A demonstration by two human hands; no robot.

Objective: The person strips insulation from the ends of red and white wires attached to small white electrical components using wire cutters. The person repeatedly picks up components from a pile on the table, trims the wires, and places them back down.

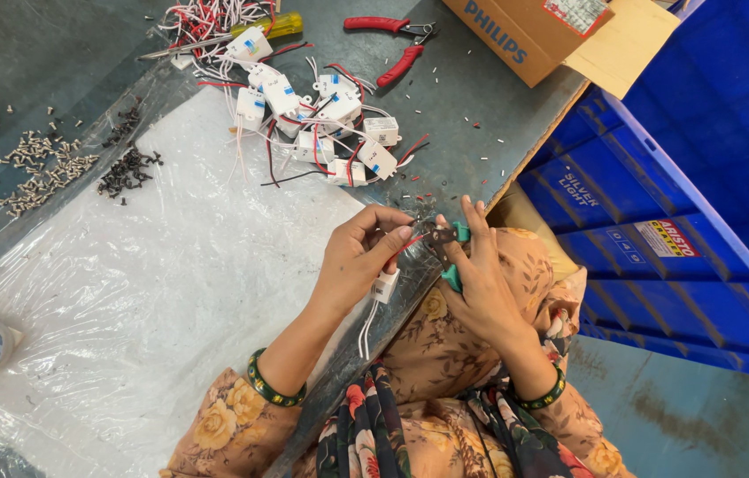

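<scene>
Pinching a red wire [406, 241] of the small white module [384, 286], left hand [359, 257]; right hand [479, 283] fingers clamped, seemingly, around green-handled cutters [454, 257].

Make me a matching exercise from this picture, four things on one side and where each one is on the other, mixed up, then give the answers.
Things:
1. red-handled pliers
2. green-handled cutters
3. black screws
4. cardboard box

Places:
A. in the right hand
B. top right corner of the table, hanging over the edge
C. in a small pile near the silver screws, left of the plastic sheet
D. lying at the top of the table, right of the pile of small white wired boxes

Pairs: 1-D, 2-A, 3-C, 4-B
</scene>
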